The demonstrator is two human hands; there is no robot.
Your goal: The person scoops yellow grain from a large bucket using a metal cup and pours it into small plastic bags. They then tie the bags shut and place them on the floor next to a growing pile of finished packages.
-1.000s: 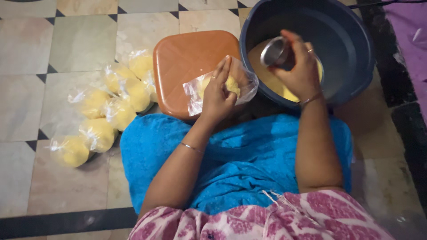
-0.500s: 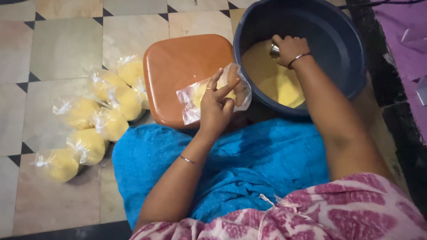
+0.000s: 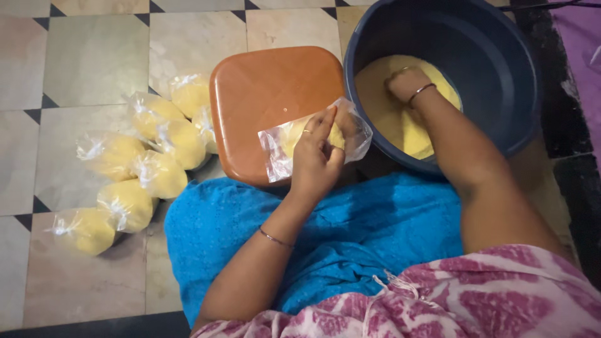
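Our right hand (image 3: 407, 84) has dropped from above the tub (image 3: 501, 134) into its yellow flour (image 3: 413, 134), fingers buried, grip unseen. Beside the tub, left-hand (image 3: 316, 159) fingers pinch the half-filled bag (image 3: 282, 147); another scoop seems underway.

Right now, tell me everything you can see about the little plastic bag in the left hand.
The plastic bag is small, clear and crinkly, partly filled with yellow powder. The left hand pinches it from below, fingers spread around its mouth, holding it above the edge of the orange square lid and beside the rim of the dark blue tub. Its left corner hangs loose and empty. It looks untied, unlike the filled bags on the floor.
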